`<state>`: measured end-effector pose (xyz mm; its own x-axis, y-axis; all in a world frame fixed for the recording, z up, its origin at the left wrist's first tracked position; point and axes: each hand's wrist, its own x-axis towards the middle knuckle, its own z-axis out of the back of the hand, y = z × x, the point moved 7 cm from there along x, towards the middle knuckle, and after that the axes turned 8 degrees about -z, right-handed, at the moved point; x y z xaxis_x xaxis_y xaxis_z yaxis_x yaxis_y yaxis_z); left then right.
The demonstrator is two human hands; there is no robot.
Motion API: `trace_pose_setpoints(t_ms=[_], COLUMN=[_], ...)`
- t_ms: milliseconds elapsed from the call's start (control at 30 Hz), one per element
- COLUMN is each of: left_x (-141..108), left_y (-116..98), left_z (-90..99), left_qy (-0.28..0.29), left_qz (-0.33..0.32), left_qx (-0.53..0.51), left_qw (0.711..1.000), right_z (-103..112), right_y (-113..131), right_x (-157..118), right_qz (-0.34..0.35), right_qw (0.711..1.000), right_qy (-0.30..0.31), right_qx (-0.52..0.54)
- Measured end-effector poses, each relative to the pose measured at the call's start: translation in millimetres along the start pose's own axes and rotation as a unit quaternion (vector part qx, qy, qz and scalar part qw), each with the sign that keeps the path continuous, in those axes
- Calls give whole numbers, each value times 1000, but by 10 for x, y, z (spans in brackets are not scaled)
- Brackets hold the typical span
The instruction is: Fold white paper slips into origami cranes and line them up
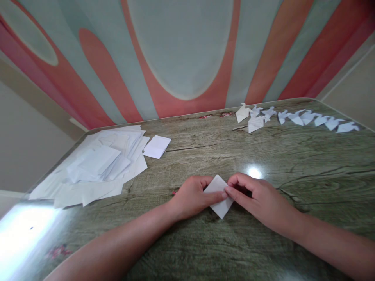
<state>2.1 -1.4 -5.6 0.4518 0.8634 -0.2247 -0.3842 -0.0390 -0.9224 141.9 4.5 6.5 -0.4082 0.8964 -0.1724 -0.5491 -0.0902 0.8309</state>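
Between my two hands is a small folded white paper, turned so one corner points toward me. My left hand grips its left side, thumb lying across the face and fingers partly hidden behind it. At the right corner, my right hand pinches the edge between thumb and index finger. The two thumb tips meet near that corner. The paper is held just over or on the wood-patterned table; I cannot tell which.
A spread heap of white paper sheets covers the table's left side. Beside it lies a small folded white packet. Several folded paper birds stand along the back right edge. A striped, patterned wall rises behind the table.
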Motion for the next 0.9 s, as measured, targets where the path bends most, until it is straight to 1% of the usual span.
trace_pose_setpoints(t_ms=[267,500,667,767,900], left_x=[4,5,2,0,2], left_y=[27,9,0,-8,8], left_z=[-11,-8,-10,-3,-7], left_qy=[-5,-10,-5,-11,-24], left_qz=[10,6,6,8,13], left_qx=[0,-13,-31,-32,-25], left_qw=[1000,1000,999,999,999], right_z=[-29,-3,-28,-55,-71], right_y=[-21,-13,-46,-78,-118], right_x=[1,-23,-13,7,26], right_qz=[-1,-3,-25,-37,-53], right_qw=[1000,1000,999,996,991], right_qy=[-6,-16,8,24,30], right_qx=[8,15,42,75,120])
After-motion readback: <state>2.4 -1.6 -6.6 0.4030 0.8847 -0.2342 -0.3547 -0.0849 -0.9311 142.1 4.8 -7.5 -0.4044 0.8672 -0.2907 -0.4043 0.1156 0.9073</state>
